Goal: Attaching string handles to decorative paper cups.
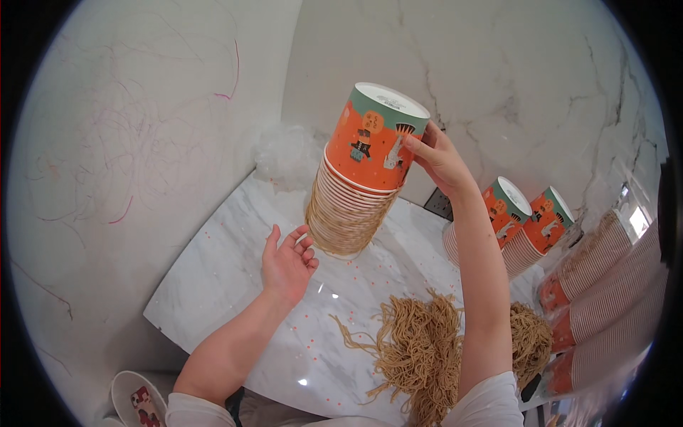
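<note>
A tall stack of upside-down paper tubs (373, 142) stands on the marble tabletop, a little tilted in view. Its top tub is orange and green with printed cartoon figures and a white base. Below it the many rims (348, 213) look tan, as if cord lies around them, most thickly lower down. My right hand (441, 156) grips the top tub at its right side, thumb on the front, fingers partly hidden behind. Beside the lower left of the stack, my left hand (288, 263) is palm up, fingers loosely apart, holding nothing.
A heap of tan cords (420, 349) lies near my right forearm, with another bundle (530, 341) beyond it. More tub stacks (537, 231) stand at right, some in clear plastic (605, 306). Crumpled clear plastic (288, 153) sits at the far corner. A white bin (121, 398) is lower left.
</note>
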Demonstrator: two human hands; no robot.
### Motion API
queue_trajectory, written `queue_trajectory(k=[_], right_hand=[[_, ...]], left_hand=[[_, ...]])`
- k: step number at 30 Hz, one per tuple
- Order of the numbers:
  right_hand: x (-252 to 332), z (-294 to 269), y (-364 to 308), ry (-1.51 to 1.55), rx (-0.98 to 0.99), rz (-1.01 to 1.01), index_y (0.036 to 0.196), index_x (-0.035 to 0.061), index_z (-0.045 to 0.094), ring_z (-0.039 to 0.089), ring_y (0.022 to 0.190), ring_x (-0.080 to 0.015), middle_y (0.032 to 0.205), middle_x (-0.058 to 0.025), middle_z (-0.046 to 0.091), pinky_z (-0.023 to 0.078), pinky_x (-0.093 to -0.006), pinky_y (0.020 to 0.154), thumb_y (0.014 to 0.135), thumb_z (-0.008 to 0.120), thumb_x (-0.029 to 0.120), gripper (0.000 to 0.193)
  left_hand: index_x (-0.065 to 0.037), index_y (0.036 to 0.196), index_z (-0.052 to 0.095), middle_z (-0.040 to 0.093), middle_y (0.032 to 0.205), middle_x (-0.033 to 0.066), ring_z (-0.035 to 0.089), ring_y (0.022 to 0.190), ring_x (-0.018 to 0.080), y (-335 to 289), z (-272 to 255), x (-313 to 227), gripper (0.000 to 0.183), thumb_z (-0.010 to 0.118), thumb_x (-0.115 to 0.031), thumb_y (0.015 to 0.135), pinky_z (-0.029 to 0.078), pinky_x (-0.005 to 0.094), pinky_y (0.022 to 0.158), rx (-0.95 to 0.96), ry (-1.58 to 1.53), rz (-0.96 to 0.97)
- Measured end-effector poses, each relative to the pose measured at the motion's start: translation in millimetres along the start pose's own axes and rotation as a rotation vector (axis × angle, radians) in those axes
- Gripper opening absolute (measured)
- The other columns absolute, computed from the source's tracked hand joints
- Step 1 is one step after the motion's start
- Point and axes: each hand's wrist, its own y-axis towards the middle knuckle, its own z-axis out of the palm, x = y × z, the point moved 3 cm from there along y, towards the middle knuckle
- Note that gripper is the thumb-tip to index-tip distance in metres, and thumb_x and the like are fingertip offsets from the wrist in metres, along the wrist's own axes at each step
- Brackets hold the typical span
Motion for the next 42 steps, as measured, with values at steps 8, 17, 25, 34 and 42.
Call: queue_trajectory(k=[8, 17, 25, 34, 42], right_hand=[[-7.0, 1.4, -1.1, 0.017, 0.018, -0.025, 0.146, 0.0043, 0.040, 0.048, 0.130, -0.0191, 0.138, -0.0076, 0.054, 0.038, -0.0382, 0.111, 0.086, 0.080, 0.023, 0.075], [-51.7, -4.6, -14.6, -0.049, 0.060, 0.055, 0.151, 0.0090, 0.033, 0.044, 0.133, -0.0213, 0.145, -0.0066, 0.047, 0.038, -0.0418, 0.110, 0.083, 0.082, 0.031, 0.087], [-42.0, 16.8, -33.7, -0.067, -0.119, 0.032, 0.148, 0.0110, 0.035, 0.045, 0.124, -0.0182, 0.137, -0.0060, 0.050, 0.034, -0.0379, 0.109, 0.081, 0.084, 0.032, 0.085], [-54.2, 14.5, -38.0, -0.106, -0.242, 0.012, 0.153, 0.0100, 0.027, 0.046, 0.116, -0.0172, 0.133, -0.0075, 0.051, 0.037, -0.0343, 0.103, 0.078, 0.086, 0.036, 0.099], [-38.7, -2.2, -53.9, -0.339, -0.296, 0.022, 0.159, 0.0097, 0.017, 0.041, 0.132, -0.0252, 0.145, -0.0157, 0.045, 0.033, -0.0372, 0.110, 0.077, 0.086, 0.039, 0.111]], left_hand=[[-0.007, 0.119, 0.055, 0.056, 0.096, 0.0011, 0.047, 0.079, 0.0116, 4.1, -3.5, 0.2, 0.056, 0.047, -0.057, 0.097, 0.041, 0.0282, 0.074, 0.000, 0.065, 0.035], [-0.006, 0.140, 0.047, 0.055, 0.139, 0.0116, 0.055, 0.116, 0.0193, 2.1, -0.5, 2.2, 0.068, 0.047, -0.058, 0.097, 0.043, 0.0345, 0.100, 0.043, 0.098, -0.006], [-0.007, 0.152, 0.032, 0.043, 0.153, 0.0094, 0.044, 0.133, 0.0223, 2.0, 3.6, 0.0, 0.082, 0.039, -0.066, 0.097, 0.034, 0.0410, 0.111, 0.169, 0.195, -0.054], [-0.009, 0.155, 0.029, 0.038, 0.157, 0.0070, 0.039, 0.140, 0.0245, 12.2, 2.7, -5.2, 0.086, 0.033, -0.071, 0.096, 0.029, 0.0451, 0.114, 0.269, 0.189, -0.130], [-0.010, 0.154, 0.031, 0.038, 0.156, 0.0088, 0.039, 0.139, 0.0262, 12.4, 4.5, -6.1, 0.086, 0.033, -0.072, 0.095, 0.030, 0.0456, 0.114, 0.302, 0.155, -0.145]])
